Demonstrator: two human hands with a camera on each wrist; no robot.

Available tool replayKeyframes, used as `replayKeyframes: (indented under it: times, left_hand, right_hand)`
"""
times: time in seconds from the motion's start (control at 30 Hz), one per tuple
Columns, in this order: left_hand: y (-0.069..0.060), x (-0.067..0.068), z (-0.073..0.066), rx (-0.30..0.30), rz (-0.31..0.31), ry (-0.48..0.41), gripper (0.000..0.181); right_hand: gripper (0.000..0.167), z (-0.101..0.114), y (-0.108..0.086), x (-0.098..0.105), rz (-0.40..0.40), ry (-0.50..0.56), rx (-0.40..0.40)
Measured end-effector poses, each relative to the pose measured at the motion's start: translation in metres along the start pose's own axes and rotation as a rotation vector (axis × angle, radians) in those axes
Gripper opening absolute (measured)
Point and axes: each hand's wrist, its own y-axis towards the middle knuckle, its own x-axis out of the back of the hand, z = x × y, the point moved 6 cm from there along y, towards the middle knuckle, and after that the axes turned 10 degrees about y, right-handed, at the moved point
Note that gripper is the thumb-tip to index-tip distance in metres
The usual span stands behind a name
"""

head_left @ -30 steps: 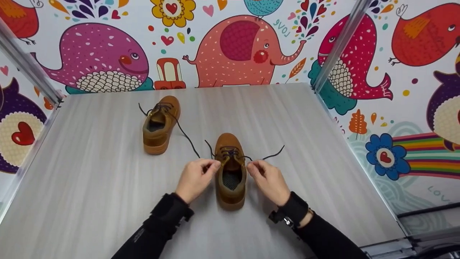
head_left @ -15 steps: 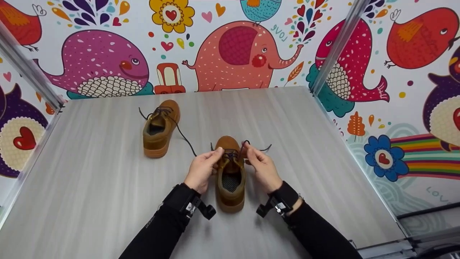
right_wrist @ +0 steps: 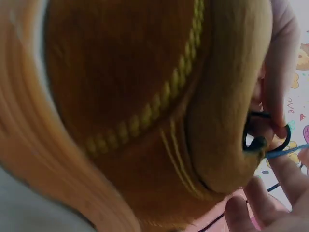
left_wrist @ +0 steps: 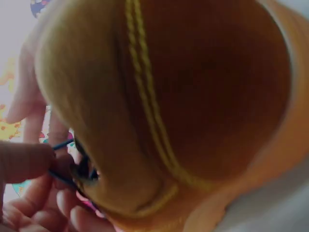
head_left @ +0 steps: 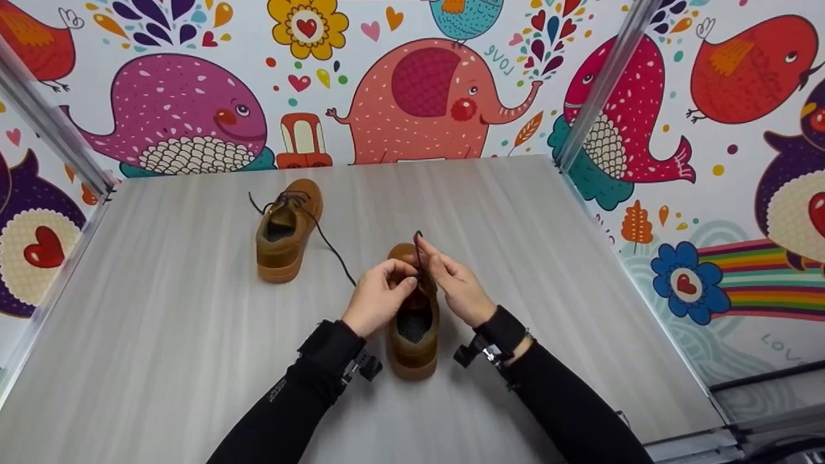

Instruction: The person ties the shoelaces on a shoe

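Observation:
A brown shoe [head_left: 414, 351] stands on the wooden surface, toe away from the person, its side filling much of both wrist views. Over its laces, the left hand [head_left: 379, 296] pinches a dark lace between thumb and forefinger. The right hand [head_left: 459, 287], at the shoe's right side, pinches a lace [head_left: 418, 245] that rises in a narrow loop above the toe. In the right wrist view a lace loop [right_wrist: 288, 137] curves around the fingertips beside the eyelets. The hands hide most of the lacing.
A second brown shoe [head_left: 281, 248] stands further back on the left, one long loose lace [head_left: 332, 245] trailing toward the left hand. Patterned wall panels [head_left: 309, 84] border the light wooden surface [head_left: 161, 322], with metal posts at the corners.
Both hands have come together over the lacing. The right hand moved left and raised a lace loop above the toe; the left hand moved right from the shoe's side onto the laces.

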Motion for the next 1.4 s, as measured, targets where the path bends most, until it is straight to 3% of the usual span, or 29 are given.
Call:
replayKeyframes:
  times: [0.13, 0.23, 0.33, 0.47, 0.53, 0.63, 0.77, 0.9, 1.03, 1.13, 1.4]
  left_hand:
    - [0.000, 0.001, -0.002, -0.047, -0.022, 0.030, 0.011]
    - [0.000, 0.003, -0.002, -0.069, -0.044, 0.032, 0.012]
    - [0.000, 0.007, 0.000, -0.084, -0.066, 0.030, 0.012]
    - [-0.002, 0.012, 0.000, -0.105, -0.089, 0.044, 0.008]
    - [-0.003, 0.014, -0.003, -0.154, -0.102, 0.098, 0.006]
    - [-0.006, 0.016, -0.009, -0.289, -0.146, 0.292, 0.011]
    - [-0.012, 0.014, -0.018, -0.469, -0.233, 0.595, 0.022]
    - [-0.014, 0.007, -0.022, -0.552, -0.257, 0.719, 0.029]
    - [-0.012, 0.001, -0.022, -0.563, -0.252, 0.718, 0.034]
    - [-0.011, -0.003, -0.022, -0.564, -0.255, 0.695, 0.032]
    - [-0.007, -0.003, -0.024, -0.549, -0.229, 0.551, 0.005]
  right_hand:
    - [0.048, 0.002, 0.006, 0.003, 0.057, -0.217, 0.034]
    - [0.044, 0.005, 0.008, 0.007, 0.063, -0.390, 0.108]
    - [0.037, 0.011, 0.006, 0.013, 0.044, -0.529, 0.177]
    - [0.025, 0.017, 0.005, 0.018, 0.012, -0.637, 0.194]
    - [0.021, 0.020, 0.004, 0.020, -0.009, -0.677, 0.187]
    - [0.025, 0.022, 0.004, 0.021, -0.024, -0.716, 0.151]
    - [0.032, 0.021, 0.007, 0.023, 0.003, -0.700, 0.063]
    - [0.032, 0.014, 0.010, 0.023, 0.101, -0.564, -0.010]
    - [0.031, 0.007, 0.010, 0.017, 0.220, -0.402, -0.065]
    - [0.029, 0.005, 0.011, 0.013, 0.275, -0.342, -0.079]
    - [0.029, 0.002, 0.013, 0.010, 0.267, -0.255, -0.094]
